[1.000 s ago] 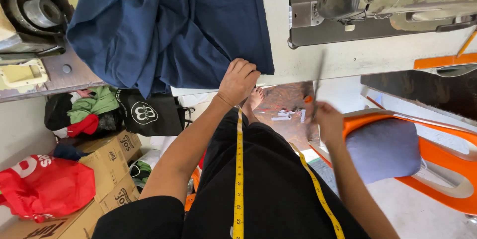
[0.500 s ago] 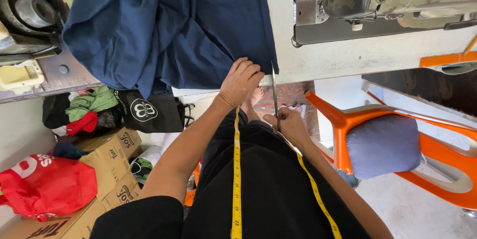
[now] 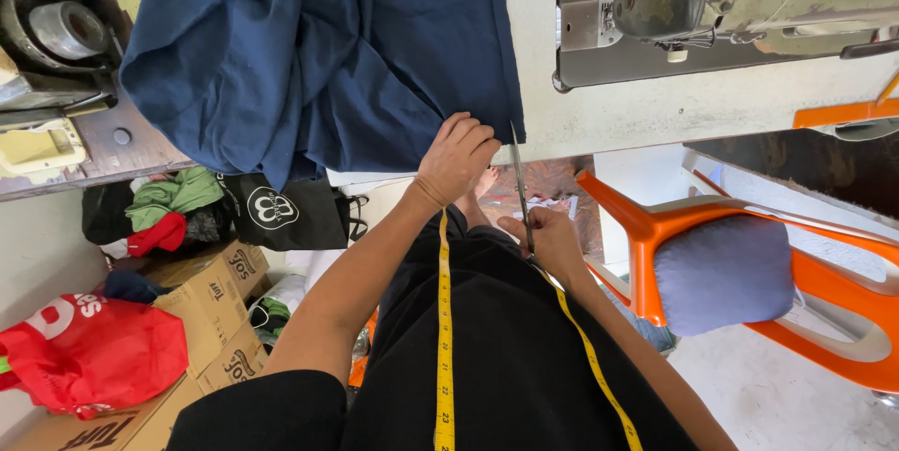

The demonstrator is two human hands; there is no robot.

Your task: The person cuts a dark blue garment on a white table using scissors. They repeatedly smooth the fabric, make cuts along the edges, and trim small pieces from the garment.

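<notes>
A dark blue cloth [image 3: 318, 58] lies bunched on the pale work table [image 3: 637, 114], its lower edge hanging over the table's near side. My left hand [image 3: 456, 159] pinches that lower right corner of the cloth at the table edge. My right hand [image 3: 552, 243] holds a pair of scissors [image 3: 520, 184], blades pointing up toward the cloth corner just right of my left hand. A yellow measuring tape [image 3: 444, 339] hangs around my neck over my black clothing.
A grey sewing machine [image 3: 721, 11] sits on the table at upper right. An orange plastic chair with a blue cushion [image 3: 721, 273] stands to the right. Cardboard boxes [image 3: 206, 301], a red bag [image 3: 94, 348], a black bag [image 3: 281, 212] and loose clothes lie at left.
My right hand has brought the scissors leftward and up from beside the chair to the cloth corner. My left hand keeps its grip on the cloth edge.
</notes>
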